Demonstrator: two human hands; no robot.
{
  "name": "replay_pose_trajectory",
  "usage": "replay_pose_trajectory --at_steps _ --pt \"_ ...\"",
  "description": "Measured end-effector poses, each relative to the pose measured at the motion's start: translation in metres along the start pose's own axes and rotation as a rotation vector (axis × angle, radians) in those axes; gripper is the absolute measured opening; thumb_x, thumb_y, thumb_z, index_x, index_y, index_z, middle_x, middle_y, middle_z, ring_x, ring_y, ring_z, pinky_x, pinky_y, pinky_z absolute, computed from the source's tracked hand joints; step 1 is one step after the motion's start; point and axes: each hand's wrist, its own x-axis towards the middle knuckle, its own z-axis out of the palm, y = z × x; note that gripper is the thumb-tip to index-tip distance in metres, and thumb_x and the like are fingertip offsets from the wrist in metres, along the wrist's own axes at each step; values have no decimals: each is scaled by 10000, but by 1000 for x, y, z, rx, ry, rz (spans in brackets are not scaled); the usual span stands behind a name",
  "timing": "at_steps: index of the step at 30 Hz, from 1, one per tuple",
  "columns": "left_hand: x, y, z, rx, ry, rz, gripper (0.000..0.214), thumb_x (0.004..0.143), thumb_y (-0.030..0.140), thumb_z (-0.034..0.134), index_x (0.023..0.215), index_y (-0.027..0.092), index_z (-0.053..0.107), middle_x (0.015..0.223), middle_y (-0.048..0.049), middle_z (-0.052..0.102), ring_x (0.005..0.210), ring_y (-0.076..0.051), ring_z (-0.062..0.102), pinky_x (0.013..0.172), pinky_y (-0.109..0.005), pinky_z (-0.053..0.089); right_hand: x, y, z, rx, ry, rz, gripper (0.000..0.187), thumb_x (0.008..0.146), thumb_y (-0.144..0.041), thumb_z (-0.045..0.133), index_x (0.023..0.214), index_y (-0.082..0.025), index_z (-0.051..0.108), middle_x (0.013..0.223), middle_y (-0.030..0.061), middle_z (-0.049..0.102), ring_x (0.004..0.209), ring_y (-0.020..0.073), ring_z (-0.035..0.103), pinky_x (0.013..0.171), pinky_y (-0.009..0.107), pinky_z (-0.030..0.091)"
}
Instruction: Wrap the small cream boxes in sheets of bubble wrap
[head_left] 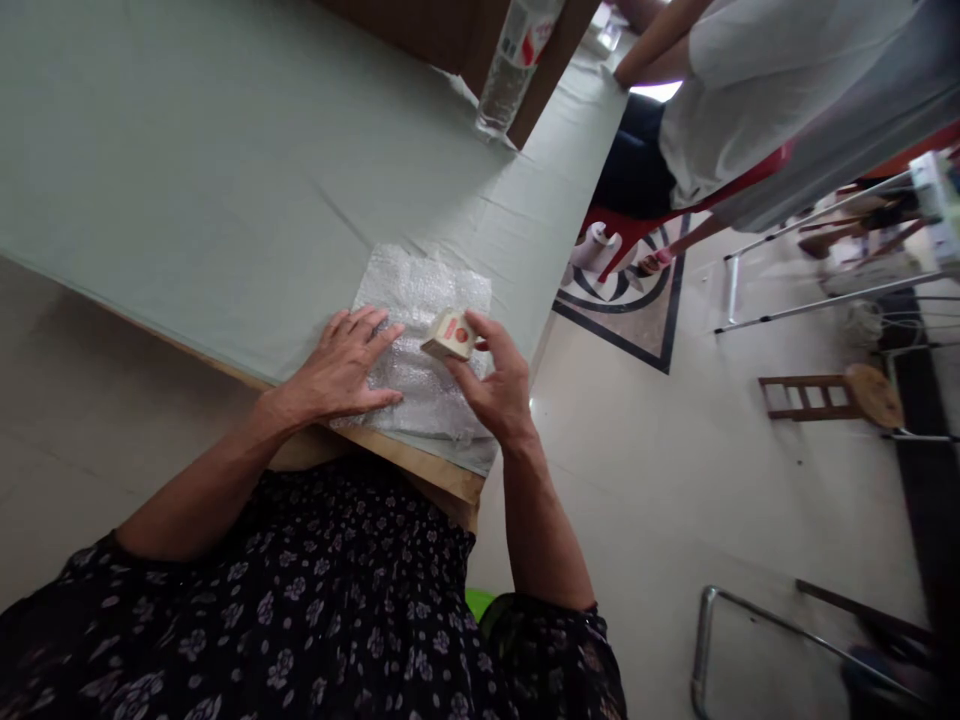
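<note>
A sheet of bubble wrap (420, 285) lies at the table's near right corner. My left hand (341, 370) rests on its left side with the fingers spread, holding nothing. Between the thumb and fingers of my right hand (501, 388) is a small cream-coloured box (450, 337) with reddish print on its face. The box is tilted over the middle of the wrap; whether it touches the wrap I cannot tell. My right palm hides part of the wrap's right edge.
A pale green cloth covers the table (187, 180). A clear plastic bottle (510, 75) stands against a brown board or carton (420, 30) at the far side. Beyond the right edge, a person in a white shirt (765, 80) sits on a red chair. A wooden stool (874, 395) is farther right.
</note>
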Motion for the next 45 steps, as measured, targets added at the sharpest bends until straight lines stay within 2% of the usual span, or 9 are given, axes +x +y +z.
replay_pose_trajectory --at_steps 5,18,23,26,29,32,38,42,45 --pt "0 -3 2 -21 -2 15 879 848 588 764 1588 231 452 1677 -185 436 1575 -424 353 1295 -622 248 2 1 24 -26 -185 6 525 929 -268 689 1449 -290 611 1479 80 692 1370 290 635 1176 522 492" --pt "0 -3 -1 -24 -22 10 903 838 587 778 1592 213 453 1681 -191 427 1581 -421 346 1306 -614 246 8 6 17 -40 -285 -10 582 933 -269 696 1500 -320 574 1524 75 653 1424 297 597 1203 537 459" --pt "-8 -7 -8 -87 -1 21 860 866 586 758 1583 206 477 1687 -199 432 1563 -424 393 1290 -615 304 -21 -10 -11 -134 -136 -94 617 941 -426 736 1520 -313 555 1553 110 605 1468 344 543 1225 586 422" --pt "-16 -11 -13 -131 27 34 807 888 623 729 1542 193 534 1672 -201 457 1548 -419 423 1284 -598 327 -49 -20 -23 -184 -277 -163 562 927 -500 763 1437 -308 627 1495 117 654 1365 352 618 1134 564 481" --pt "-21 -13 -16 -162 71 49 786 882 656 729 1508 205 577 1662 -191 472 1534 -423 443 1275 -596 344 -69 -19 -19 -267 -352 -234 423 947 -441 756 1319 -253 686 1449 141 690 1296 338 657 1040 518 517" --pt "-23 -11 -19 -163 86 107 801 848 654 775 1494 215 594 1650 -189 487 1529 -423 450 1270 -589 356 -73 -15 -8 -335 -221 -278 127 1026 -262 642 1111 -218 726 1274 123 782 1135 270 723 949 438 528" --pt "-25 3 -22 -166 92 220 791 790 552 865 1470 234 614 1662 -179 471 1539 -418 440 1277 -570 357 -49 -21 -1 -271 15 -294 120 1045 -177 586 1006 -237 682 1098 58 836 998 206 772 898 381 518" --pt "-17 15 -18 -220 176 165 381 883 415 773 1194 197 734 1562 -174 589 1477 -383 530 1229 -544 426 -31 -24 -1 -226 88 -260 91 1030 -188 602 993 -236 669 1094 57 839 1019 214 780 915 383 512" --pt "-4 24 -18 -337 255 44 139 957 308 639 949 193 717 1401 -138 712 1314 -303 667 1140 -477 511 -20 -23 -3 -204 130 -220 89 1028 -213 603 967 -238 663 1077 53 840 1024 217 785 923 387 510"
